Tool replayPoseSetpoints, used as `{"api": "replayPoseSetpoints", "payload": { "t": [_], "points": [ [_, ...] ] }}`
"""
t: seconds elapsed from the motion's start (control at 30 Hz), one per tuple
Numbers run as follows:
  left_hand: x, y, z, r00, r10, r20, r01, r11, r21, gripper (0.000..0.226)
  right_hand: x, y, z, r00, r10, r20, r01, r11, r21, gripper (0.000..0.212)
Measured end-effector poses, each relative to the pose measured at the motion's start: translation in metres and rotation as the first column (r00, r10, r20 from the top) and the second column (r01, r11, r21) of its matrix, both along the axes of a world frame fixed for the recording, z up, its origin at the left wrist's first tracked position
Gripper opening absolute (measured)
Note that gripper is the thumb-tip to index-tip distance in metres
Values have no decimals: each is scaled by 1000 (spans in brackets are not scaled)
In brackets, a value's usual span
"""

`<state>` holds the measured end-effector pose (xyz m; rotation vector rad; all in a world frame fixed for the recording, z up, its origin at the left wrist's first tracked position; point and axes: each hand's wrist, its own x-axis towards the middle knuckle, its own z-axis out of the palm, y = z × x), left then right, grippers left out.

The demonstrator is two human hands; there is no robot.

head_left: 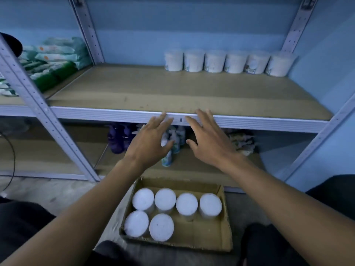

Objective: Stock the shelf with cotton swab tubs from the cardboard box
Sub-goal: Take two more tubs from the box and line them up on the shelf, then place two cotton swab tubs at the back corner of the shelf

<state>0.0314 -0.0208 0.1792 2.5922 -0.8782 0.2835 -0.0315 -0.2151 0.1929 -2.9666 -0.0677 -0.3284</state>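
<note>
While six tubs line the back of the shelf [172, 93], six more wait in the cardboard box [224, 235] on the floor below. Judging by this, a fresh pick comes next: reach down. Left hand [151, 143] and right hand [207, 139] hover spread, holding nothing.

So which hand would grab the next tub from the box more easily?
Probably the left hand. The box has tubs crowded toward its left side, under the left forearm. The right hand, also empty, has further to reach.
</note>
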Motion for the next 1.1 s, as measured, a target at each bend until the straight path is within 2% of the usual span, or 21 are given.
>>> {"api": "replayPoseSetpoints", "payload": {
  "t": [0.17,0.4,0.7,0.97,1.1],
  "points": [
    [-22,0,-37,997,19,-69,-16,999,47,73,-25,1,-34,999,-14,-47,15,1000,21,72],
    [-34,-7,-92,960,13,-281,18,994,105,74,-42,-9,-81,967,-82,-239,97,994,49,71],
    [-38,-45,-146,897,-19,-441,99,982,160,64,-51,-32,-146,877,-147,-458,207,975,84,75],
    [-32,-64,-203,809,-15,-587,202,946,255,73,-55,-44,-202,796,-176,-579,272,959,82,78],
    [-28,-70,-230,789,-13,-614,245,924,295,80,-52,-42,-227,758,-173,-629,295,951,94,83]
  ]
}}
